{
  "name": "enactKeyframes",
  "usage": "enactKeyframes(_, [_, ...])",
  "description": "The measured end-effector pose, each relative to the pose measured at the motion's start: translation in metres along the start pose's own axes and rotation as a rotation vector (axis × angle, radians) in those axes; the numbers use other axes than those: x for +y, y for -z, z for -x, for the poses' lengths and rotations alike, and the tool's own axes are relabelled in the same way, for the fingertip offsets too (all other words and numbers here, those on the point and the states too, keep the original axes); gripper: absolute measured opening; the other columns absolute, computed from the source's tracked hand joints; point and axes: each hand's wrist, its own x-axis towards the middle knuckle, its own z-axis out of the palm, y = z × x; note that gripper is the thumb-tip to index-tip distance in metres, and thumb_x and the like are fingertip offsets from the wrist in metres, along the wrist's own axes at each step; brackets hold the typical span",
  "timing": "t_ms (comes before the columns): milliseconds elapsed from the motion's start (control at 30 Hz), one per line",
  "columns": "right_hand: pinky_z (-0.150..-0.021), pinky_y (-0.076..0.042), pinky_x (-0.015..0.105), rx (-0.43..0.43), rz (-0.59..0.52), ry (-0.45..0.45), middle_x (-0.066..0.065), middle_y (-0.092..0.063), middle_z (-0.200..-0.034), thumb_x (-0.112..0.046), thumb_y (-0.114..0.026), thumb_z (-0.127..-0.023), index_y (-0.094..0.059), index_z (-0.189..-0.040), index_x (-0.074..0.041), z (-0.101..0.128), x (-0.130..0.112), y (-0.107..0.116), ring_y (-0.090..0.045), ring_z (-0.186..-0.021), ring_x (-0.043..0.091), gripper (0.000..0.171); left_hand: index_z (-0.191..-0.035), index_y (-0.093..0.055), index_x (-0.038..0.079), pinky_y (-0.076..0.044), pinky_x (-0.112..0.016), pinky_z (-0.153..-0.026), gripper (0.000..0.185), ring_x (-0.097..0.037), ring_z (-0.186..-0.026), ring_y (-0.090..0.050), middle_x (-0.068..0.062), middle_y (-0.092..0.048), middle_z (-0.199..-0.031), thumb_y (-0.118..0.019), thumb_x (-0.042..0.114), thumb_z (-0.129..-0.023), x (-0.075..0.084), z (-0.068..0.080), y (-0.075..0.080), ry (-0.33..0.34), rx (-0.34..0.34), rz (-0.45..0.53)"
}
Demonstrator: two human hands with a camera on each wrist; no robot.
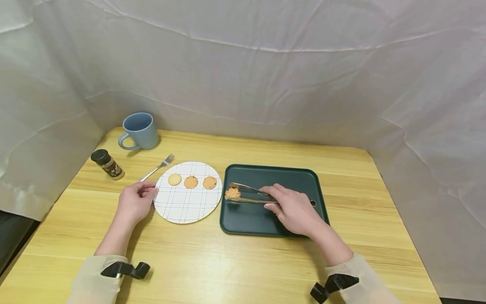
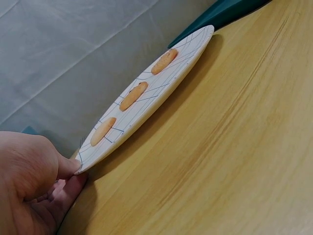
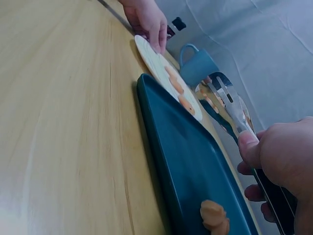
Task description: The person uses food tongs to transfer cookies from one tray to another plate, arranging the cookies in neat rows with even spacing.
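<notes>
My left hand [image 1: 137, 202] pinches the left rim of a white plate [image 1: 186, 209] with a blue grid pattern, thumb on top and fingers below. Three round cookies sit in a row across it, a pale one [image 1: 174, 179] and two darker speckled ones [image 1: 191, 182]. Metal tongs [image 1: 248, 200] are in my right hand [image 1: 294, 211], reaching left over a dark green tray [image 1: 273, 177]. Between the tong tips is a flower-shaped cookie [image 1: 233, 194], above the tray's left edge. In the right wrist view, another cookie [image 3: 214, 217] lies on the tray, hidden from the head view.
Behind the plate on the left stand a blue mug [image 1: 140, 131] and a small black-capped spice jar [image 1: 108, 164]. A fork [image 1: 157, 167] lies beside the plate, partly behind the left hand. Pale cloth [image 1: 243, 84] hangs around the wooden table [image 1: 212, 266].
</notes>
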Motion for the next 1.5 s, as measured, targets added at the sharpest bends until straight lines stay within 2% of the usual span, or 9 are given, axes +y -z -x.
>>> enactKeyframes(400, [-0.063, -0.046, 0.033, -0.026, 0.001, 0.034, -0.002, -0.068, -0.117, -0.031, -0.069, -0.105, -0.063, -0.144, -0.022, -0.023, -0.016, -0.011, -0.058, -0.08, 0.012, 0.04, -0.129, -0.07, -0.003, -0.047, -0.019, -0.074, 0.031, -0.027, -0.098, -0.064, -0.019, -0.072, -0.111, -0.064, 0.015, -0.105, 0.0, 0.0, 0.001, -0.006, -0.001, -0.005])
enactKeyframes(933, [-0.072, -0.053, 0.039, -0.073, 0.019, 0.081, -0.002, -0.067, -0.117, -0.034, -0.065, -0.107, -0.063, -0.144, -0.022, -0.044, -0.032, -0.033, -0.066, -0.091, 0.017, 0.038, -0.127, -0.071, -0.004, -0.047, -0.02, -0.074, 0.03, -0.026, -0.096, -0.064, -0.018, -0.073, -0.108, -0.064, 0.015, -0.105, -0.004, 0.0, -0.001, -0.027, 0.016, -0.019])
enactKeyframes(1500, [-0.069, -0.054, 0.039, -0.082, 0.093, 0.089, -0.003, -0.066, -0.115, -0.034, -0.065, -0.107, -0.063, -0.144, -0.022, -0.054, -0.039, -0.042, -0.067, -0.089, 0.019, 0.039, -0.126, -0.072, -0.004, -0.047, -0.02, -0.073, 0.03, -0.026, -0.095, -0.064, -0.018, -0.073, -0.107, -0.065, 0.015, -0.104, -0.005, -0.001, -0.001, -0.035, 0.023, -0.007])
